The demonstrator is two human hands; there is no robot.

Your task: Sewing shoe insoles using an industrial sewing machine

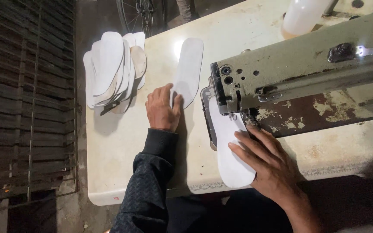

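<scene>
Beside the sewing machine (307, 64), stacked insoles (111, 71) flank both hands.

White insole (229, 151), flat, lower centre of frame, long axis running up-down, top end under the sewing head, rounded end near the table's front edge. Second white insole (188, 69), flat, upper centre, slightly tilted, lower end partly covered. Both clean, shoe-sole shaped.
</scene>
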